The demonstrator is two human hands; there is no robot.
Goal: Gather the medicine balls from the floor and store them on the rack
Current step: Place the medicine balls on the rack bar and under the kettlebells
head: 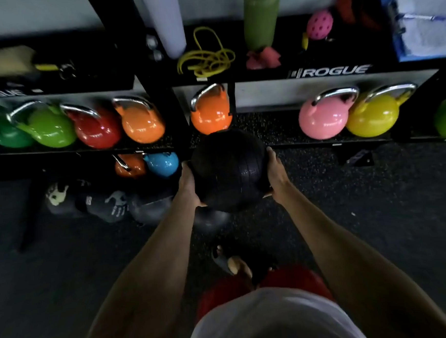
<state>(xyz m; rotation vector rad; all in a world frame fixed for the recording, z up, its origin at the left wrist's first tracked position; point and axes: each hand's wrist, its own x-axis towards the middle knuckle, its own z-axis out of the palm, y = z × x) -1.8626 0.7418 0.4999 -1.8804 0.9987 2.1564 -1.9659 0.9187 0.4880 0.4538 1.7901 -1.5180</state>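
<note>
Black med ball (228, 168) held mid-air w/ left grip (189, 183) and right grip (275, 170) cupped round its sides, just short of rack (329, 72). Another dark ball (211, 221) lies below the grips, so job prob. unfinished.

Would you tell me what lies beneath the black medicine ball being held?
Part of another dark ball on the rubber floor shows beneath the medicine ball; the rest of it is covered.
</note>
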